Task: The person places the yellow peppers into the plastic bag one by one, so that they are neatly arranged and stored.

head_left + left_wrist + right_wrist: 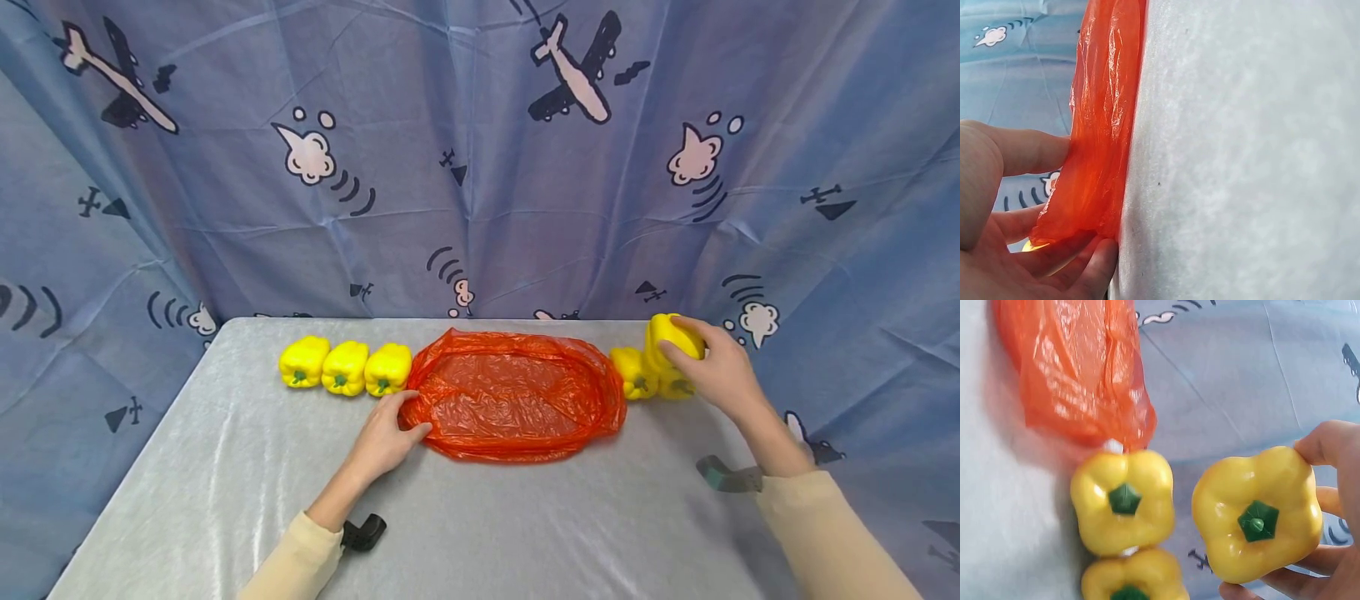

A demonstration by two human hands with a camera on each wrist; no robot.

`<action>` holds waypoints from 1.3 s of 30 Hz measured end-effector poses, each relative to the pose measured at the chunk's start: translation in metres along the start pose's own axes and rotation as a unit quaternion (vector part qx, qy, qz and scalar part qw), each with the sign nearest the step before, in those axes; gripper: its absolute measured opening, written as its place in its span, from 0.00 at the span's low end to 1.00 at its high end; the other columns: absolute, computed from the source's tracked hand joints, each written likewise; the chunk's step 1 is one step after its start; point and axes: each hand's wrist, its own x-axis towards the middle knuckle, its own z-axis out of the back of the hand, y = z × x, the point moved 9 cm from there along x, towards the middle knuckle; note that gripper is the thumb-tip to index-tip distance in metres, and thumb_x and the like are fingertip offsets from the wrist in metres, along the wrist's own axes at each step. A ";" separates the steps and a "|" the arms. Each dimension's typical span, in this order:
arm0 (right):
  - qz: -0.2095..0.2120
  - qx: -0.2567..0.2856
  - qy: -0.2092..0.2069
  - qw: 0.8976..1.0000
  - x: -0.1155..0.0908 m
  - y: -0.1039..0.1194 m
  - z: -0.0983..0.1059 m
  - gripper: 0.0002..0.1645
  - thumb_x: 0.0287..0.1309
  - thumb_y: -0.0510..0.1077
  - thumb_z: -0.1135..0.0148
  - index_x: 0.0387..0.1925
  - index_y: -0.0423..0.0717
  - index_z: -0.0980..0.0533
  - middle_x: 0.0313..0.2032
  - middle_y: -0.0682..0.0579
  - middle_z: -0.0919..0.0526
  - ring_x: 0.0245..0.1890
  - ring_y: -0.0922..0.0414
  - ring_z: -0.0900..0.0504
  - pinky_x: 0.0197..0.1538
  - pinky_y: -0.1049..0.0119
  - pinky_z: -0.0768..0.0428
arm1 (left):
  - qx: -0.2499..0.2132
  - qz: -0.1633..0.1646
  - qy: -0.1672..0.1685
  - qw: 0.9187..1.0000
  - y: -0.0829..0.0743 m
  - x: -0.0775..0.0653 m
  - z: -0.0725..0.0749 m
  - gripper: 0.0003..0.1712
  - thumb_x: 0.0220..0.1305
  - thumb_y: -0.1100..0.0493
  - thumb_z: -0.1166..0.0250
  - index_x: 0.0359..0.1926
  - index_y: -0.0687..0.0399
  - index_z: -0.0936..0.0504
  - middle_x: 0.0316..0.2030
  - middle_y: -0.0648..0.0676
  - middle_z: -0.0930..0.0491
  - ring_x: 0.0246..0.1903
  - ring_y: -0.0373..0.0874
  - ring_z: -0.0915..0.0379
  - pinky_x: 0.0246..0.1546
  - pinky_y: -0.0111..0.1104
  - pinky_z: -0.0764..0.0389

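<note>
An open red plastic bag lies in the middle of the table, its rim spread into a wide oval. At its left end my left hand holds the rim; in the left wrist view the thumb and fingers lie around the bag's edge. My right hand grips a yellow bell pepper above the table, its green stem showing in the right wrist view. Below it stand two more yellow peppers, one beside the bag and one partly hidden.
Three yellow bell peppers stand in a row left of the bag, the nearest close to its rim. The grey cloth-covered table ends at a blue curtain printed with airplanes. A dark wrist device sits at the left sleeve.
</note>
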 end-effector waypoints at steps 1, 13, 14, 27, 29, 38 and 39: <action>0.001 0.001 0.002 1.000 0.001 0.003 -0.002 0.42 0.72 0.63 0.46 0.73 0.38 0.35 0.68 0.29 0.34 0.61 0.32 0.32 0.59 0.31 0.29 | 0.002 -0.002 0.000 1.000 0.000 0.000 0.000 0.33 0.61 0.58 0.28 0.64 0.64 0.26 0.63 0.66 0.27 0.65 0.62 0.33 0.67 0.55 0.34; 0.024 0.023 0.025 0.999 0.005 0.040 -0.026 0.41 0.71 0.63 0.45 0.73 0.40 0.35 0.67 0.31 0.32 0.61 0.33 0.32 0.60 0.31 0.30 | -0.001 0.001 0.000 1.000 0.000 0.001 -0.001 0.32 0.62 0.57 0.28 0.65 0.63 0.26 0.64 0.66 0.28 0.65 0.61 0.34 0.67 0.55 0.34; 0.028 0.024 0.025 0.999 0.006 0.043 -0.029 0.41 0.71 0.63 0.45 0.72 0.40 0.35 0.66 0.31 0.31 0.60 0.33 0.31 0.59 0.32 0.29 | 0.000 0.002 0.000 1.000 0.000 0.001 -0.001 0.32 0.62 0.58 0.28 0.65 0.63 0.26 0.64 0.66 0.28 0.65 0.61 0.34 0.67 0.54 0.34; 0.072 0.032 0.044 0.996 0.013 0.080 -0.060 0.39 0.70 0.60 0.41 0.71 0.40 0.32 0.62 0.34 0.26 0.54 0.39 0.27 0.54 0.43 0.24 | 0.002 0.001 -0.002 1.000 -0.001 0.001 0.000 0.31 0.62 0.58 0.28 0.64 0.64 0.25 0.64 0.66 0.28 0.66 0.62 0.34 0.66 0.55 0.34; 0.082 0.032 0.044 0.995 0.014 0.084 -0.065 0.38 0.69 0.60 0.40 0.70 0.40 0.31 0.61 0.35 0.25 0.52 0.41 0.26 0.53 0.45 0.24 | 0.003 0.000 -0.001 1.000 -0.001 0.001 -0.001 0.31 0.62 0.58 0.28 0.64 0.64 0.25 0.64 0.66 0.28 0.66 0.63 0.34 0.66 0.55 0.34; 0.096 0.038 0.049 0.993 0.018 0.102 -0.090 0.37 0.68 0.59 0.38 0.69 0.42 0.30 0.54 0.37 0.22 0.44 0.44 0.24 0.44 0.53 0.21 | 0.005 0.005 0.002 1.000 0.000 -0.001 0.000 0.32 0.61 0.57 0.28 0.64 0.64 0.25 0.64 0.66 0.28 0.66 0.63 0.34 0.66 0.55 0.34; 0.096 0.040 0.050 0.993 0.018 0.105 -0.092 0.37 0.68 0.58 0.38 0.69 0.42 0.30 0.54 0.37 0.22 0.44 0.45 0.24 0.44 0.53 0.21 | 0.004 0.007 0.003 1.000 0.000 -0.001 0.000 0.33 0.61 0.57 0.28 0.65 0.63 0.25 0.64 0.66 0.28 0.66 0.63 0.34 0.67 0.55 0.35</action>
